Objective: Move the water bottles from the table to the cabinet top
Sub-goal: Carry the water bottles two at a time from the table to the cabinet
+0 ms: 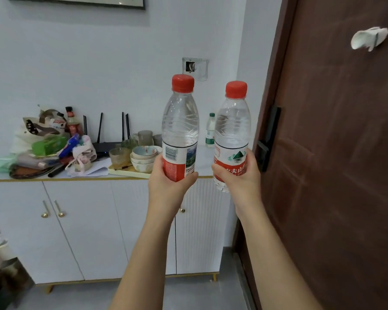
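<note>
I hold two clear water bottles with red caps and red-white labels upright in front of the white cabinet. My left hand point(166, 182) grips the left bottle point(180, 121) around its label. My right hand point(238, 177) grips the right bottle point(232, 128) low on its label. Both bottles hang in the air near the right end of the cabinet top point(203, 159), at about its height. A smaller bottle with a green cap point(210, 129) stands on that top near the wall.
The cabinet top's left and middle carry bags, a sauce bottle point(72, 121), a black router point(105, 144), and stacked bowls point(143, 157) and glasses on a tray. A brown door point(334, 153) with a black handle point(267, 139) stands close on the right.
</note>
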A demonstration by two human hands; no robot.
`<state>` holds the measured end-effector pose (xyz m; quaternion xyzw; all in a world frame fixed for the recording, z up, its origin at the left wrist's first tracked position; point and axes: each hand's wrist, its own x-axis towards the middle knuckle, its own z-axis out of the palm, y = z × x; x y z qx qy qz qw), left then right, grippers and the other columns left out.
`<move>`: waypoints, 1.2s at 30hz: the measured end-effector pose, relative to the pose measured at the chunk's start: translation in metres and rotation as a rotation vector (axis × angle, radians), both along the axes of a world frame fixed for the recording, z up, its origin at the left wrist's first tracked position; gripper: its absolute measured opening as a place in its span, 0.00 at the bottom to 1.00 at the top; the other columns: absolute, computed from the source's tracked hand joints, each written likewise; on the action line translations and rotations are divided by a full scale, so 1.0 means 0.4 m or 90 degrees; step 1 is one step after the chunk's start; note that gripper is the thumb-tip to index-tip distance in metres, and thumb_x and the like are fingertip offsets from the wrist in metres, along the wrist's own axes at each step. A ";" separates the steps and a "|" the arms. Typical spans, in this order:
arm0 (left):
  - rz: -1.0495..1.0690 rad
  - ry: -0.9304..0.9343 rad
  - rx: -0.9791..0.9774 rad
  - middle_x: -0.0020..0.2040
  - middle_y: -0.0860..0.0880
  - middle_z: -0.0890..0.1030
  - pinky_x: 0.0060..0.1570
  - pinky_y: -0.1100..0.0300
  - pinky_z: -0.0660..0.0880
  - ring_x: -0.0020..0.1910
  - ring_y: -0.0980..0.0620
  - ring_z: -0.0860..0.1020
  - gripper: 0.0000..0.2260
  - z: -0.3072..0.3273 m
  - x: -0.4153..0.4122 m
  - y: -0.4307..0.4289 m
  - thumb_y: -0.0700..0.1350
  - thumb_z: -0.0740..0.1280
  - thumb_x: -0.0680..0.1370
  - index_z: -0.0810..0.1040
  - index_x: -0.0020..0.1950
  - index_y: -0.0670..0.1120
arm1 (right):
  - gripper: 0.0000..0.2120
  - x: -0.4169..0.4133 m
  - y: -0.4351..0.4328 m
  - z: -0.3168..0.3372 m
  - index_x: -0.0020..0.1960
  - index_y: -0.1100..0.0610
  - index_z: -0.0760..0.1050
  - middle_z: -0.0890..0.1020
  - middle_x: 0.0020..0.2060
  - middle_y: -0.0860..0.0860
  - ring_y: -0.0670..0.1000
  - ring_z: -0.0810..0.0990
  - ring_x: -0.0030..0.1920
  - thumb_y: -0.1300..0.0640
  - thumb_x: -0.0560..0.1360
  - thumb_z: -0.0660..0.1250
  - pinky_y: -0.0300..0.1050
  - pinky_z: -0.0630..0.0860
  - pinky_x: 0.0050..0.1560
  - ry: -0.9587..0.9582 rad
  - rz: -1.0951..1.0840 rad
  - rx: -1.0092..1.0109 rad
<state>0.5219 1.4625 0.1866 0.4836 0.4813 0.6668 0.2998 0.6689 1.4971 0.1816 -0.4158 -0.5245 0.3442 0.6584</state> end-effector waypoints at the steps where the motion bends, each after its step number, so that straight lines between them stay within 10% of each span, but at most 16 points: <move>1: 0.003 0.004 0.000 0.54 0.56 0.80 0.48 0.62 0.80 0.52 0.57 0.80 0.28 -0.002 0.001 0.036 0.37 0.78 0.68 0.71 0.62 0.53 | 0.31 0.001 0.043 -0.002 0.63 0.43 0.72 0.81 0.55 0.41 0.41 0.81 0.55 0.62 0.67 0.79 0.41 0.79 0.54 -0.001 -0.002 0.001; 11: 0.014 0.020 -0.037 0.56 0.52 0.80 0.49 0.58 0.80 0.53 0.53 0.80 0.29 -0.082 -0.005 0.387 0.37 0.77 0.67 0.71 0.65 0.51 | 0.31 0.016 0.374 -0.059 0.64 0.45 0.70 0.80 0.52 0.39 0.33 0.80 0.50 0.61 0.67 0.79 0.32 0.78 0.48 -0.011 -0.023 -0.024; 16: -0.002 0.020 -0.069 0.54 0.51 0.80 0.37 0.69 0.77 0.50 0.55 0.80 0.28 -0.134 -0.004 0.586 0.35 0.75 0.68 0.70 0.64 0.48 | 0.31 0.013 0.549 -0.122 0.66 0.48 0.69 0.80 0.53 0.41 0.40 0.80 0.53 0.62 0.68 0.78 0.35 0.79 0.46 -0.009 -0.023 -0.062; 25: -0.055 0.068 -0.185 0.51 0.50 0.82 0.49 0.49 0.82 0.49 0.51 0.82 0.28 -0.285 -0.042 1.003 0.41 0.76 0.63 0.72 0.61 0.51 | 0.31 -0.033 0.911 -0.232 0.65 0.52 0.69 0.79 0.52 0.43 0.42 0.79 0.51 0.64 0.68 0.78 0.27 0.75 0.36 -0.054 -0.026 -0.159; 36: -0.049 0.076 -0.279 0.48 0.51 0.81 0.48 0.54 0.78 0.47 0.52 0.80 0.24 -0.415 -0.066 1.268 0.37 0.75 0.66 0.70 0.56 0.51 | 0.32 -0.061 1.188 -0.376 0.66 0.56 0.68 0.81 0.56 0.51 0.51 0.81 0.55 0.63 0.67 0.78 0.29 0.74 0.42 -0.114 -0.070 -0.251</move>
